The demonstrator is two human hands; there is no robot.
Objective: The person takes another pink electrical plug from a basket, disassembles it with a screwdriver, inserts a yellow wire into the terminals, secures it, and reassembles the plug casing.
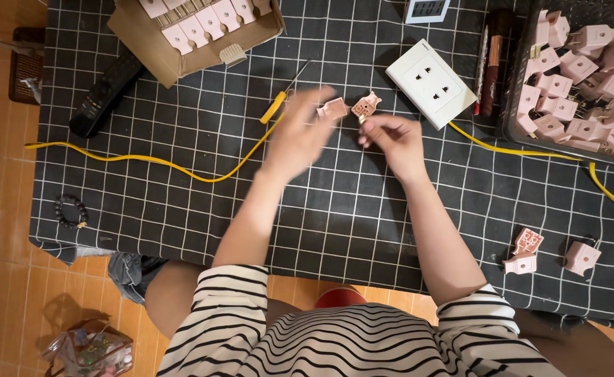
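Striped sleeves fill the near edge of the view, and from them two bare forearms reach out over a tabletop [181, 202] covered in a black cloth with a white grid. At the middle of the cloth, the left hand [300, 136] is blurred; a pink plug half [333, 108] sits at its fingertips, though whether the grip is closed on it I cannot tell. Just to the right, the right hand [394, 139] pinches a second pink plug piece [366, 106] between its fingertips, its ribbed inner face showing. The two pieces are close together but apart. Beyond the left hand lies a yellow-handled screwdriver [277, 105], and a yellow cable [146, 159] snakes across the cloth towards a white socket block [431, 82] at the far right of the hands. A dark mesh basket [513, 112] at the far right holds a heap of pink plugs. A cardboard box [146, 49] at the far left holds more of them in rows. Three loose pink plug parts [527, 253] lie near the right edge, and a bead bracelet [71, 211] rests at the near left.
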